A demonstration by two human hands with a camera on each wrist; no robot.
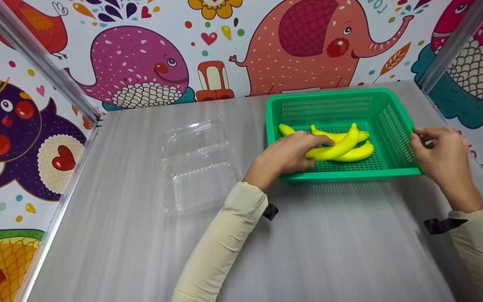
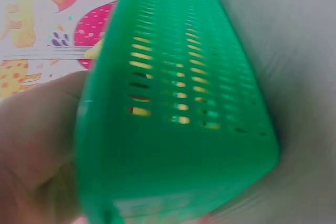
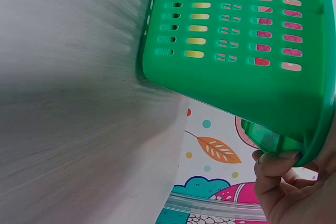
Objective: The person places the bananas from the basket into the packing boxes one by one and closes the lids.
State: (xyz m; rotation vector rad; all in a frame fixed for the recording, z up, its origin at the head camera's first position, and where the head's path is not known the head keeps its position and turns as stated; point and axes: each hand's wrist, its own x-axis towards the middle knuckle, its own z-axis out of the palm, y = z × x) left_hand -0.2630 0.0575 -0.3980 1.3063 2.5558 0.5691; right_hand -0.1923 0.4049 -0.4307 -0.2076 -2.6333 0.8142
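A green plastic basket (image 1: 348, 173) with slotted walls holds several yellow bananas. My left hand (image 1: 294, 152) reaches over the basket's near-left rim and grips the left end of the uppermost banana (image 1: 344, 147), which slants across another banana (image 1: 357, 153). One more banana (image 1: 285, 130) shows behind that hand, by the left wall. In the left wrist view, the basket wall hides the held banana. My right hand (image 1: 445, 153) pinches the basket's right rim; the right wrist view shows its curled fingers (image 3: 275, 169) at the corner.
Left of the basket, a clear plastic clamshell box (image 1: 199, 167) lies opened out on the grey table (image 1: 132, 201). Cartoon-printed panels (image 1: 141, 63) stand along the back and sides, with metal posts (image 1: 40, 54) at the corners.
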